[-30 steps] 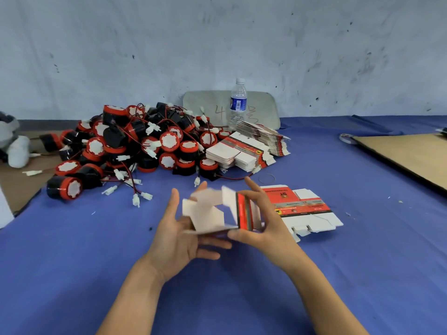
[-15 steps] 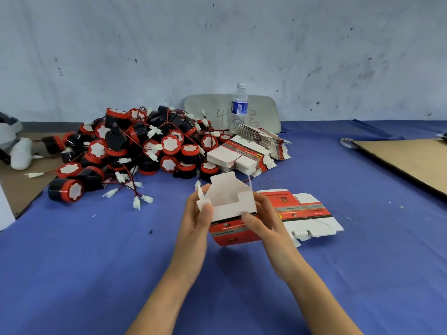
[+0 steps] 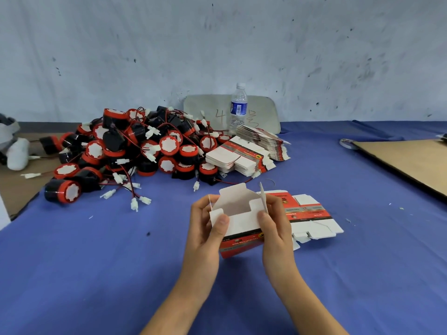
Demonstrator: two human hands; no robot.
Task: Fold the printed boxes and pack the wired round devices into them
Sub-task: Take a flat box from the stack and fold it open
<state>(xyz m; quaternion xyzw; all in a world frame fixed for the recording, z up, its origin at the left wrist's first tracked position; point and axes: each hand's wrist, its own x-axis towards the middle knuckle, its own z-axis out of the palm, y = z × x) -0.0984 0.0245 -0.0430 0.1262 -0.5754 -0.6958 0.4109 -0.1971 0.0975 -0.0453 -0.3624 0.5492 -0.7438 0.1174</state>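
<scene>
At lower centre, the left hand (image 3: pixel 205 230) and right hand (image 3: pixel 277 230) held the half-formed printed box (image 3: pixel 242 222) between them. Their fingers (image 3: pixel 221 223) pinched its white front flap, its open mouth faced up, and its long axis ran across the frame. Further up and to the left on the blue desk (image 3: pixel 96 262) lay the heap of wired round devices (image 3: pixel 135 151), nearer the left hand, below a scuffed pale wall (image 3: pixel 217 44).
</scene>
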